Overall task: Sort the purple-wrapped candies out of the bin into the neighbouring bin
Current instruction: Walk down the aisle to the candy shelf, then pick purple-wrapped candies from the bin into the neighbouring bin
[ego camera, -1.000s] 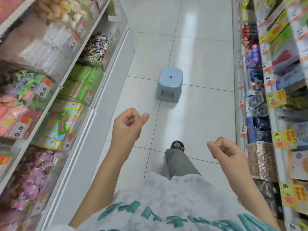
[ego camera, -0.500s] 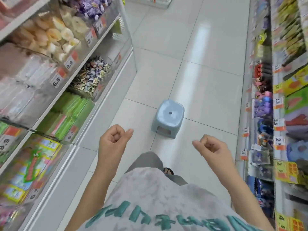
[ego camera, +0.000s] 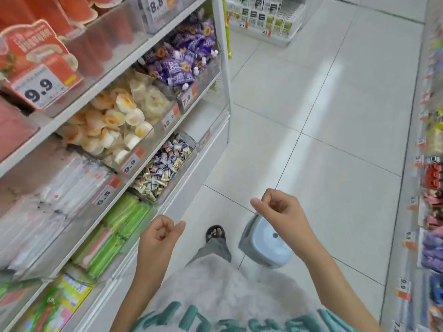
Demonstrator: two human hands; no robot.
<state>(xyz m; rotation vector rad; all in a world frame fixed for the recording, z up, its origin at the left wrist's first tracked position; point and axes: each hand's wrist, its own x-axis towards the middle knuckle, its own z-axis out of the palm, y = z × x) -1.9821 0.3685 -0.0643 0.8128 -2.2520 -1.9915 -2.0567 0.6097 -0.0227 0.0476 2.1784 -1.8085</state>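
The approach step is in hand: both the left hand (ego camera: 159,238) and right hand (ego camera: 279,209) have curled fingers holding nothing. The purple-wrapped candies (ego camera: 182,61) lie in a shelf bin (ego camera: 191,92) ahead; next, a reach there.

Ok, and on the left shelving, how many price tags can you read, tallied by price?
9.9 tags: 2
8.8 tag: 1
7.9 tag: 1
12.0 tag: 1
6.5 tag: 1
Total: 6
One blurred tag further along is unreadable and not counted.
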